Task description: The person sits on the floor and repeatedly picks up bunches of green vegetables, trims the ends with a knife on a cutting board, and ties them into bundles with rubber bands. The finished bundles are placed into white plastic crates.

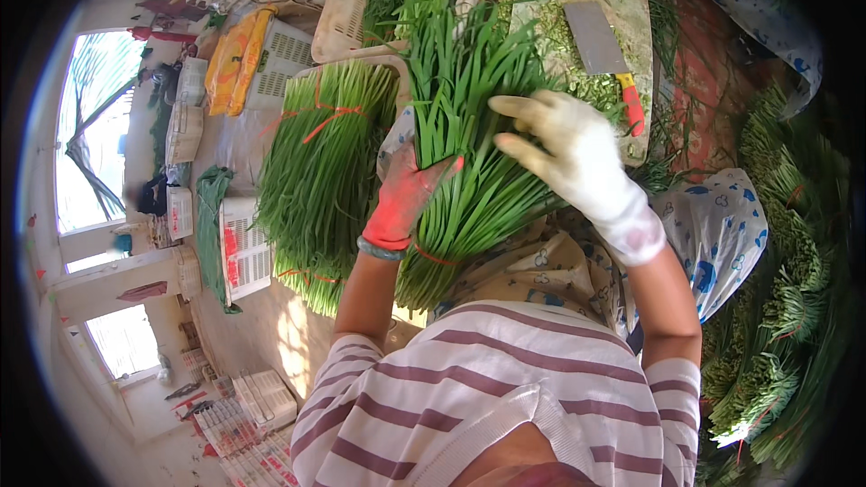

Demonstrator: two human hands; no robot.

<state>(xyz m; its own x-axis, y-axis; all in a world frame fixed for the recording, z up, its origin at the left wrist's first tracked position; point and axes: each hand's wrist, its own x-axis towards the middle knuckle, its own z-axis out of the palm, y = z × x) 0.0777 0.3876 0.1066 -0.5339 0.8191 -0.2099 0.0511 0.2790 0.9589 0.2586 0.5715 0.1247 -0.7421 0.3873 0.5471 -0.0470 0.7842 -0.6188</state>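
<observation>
The left hand (pixel 403 198) is clenched around the chive bundle (pixel 469 135), the right hand (pixel 568 149) resting open on it; light, floppy stalks, best gripped near the tie

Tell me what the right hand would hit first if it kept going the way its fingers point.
The right hand, in a white glove, points its fingers toward the person's left. Going straight on, it would first meet the bundle of green chives that the left hand grips; the fingertips look already at its leaves, though depth is unclear.
</observation>
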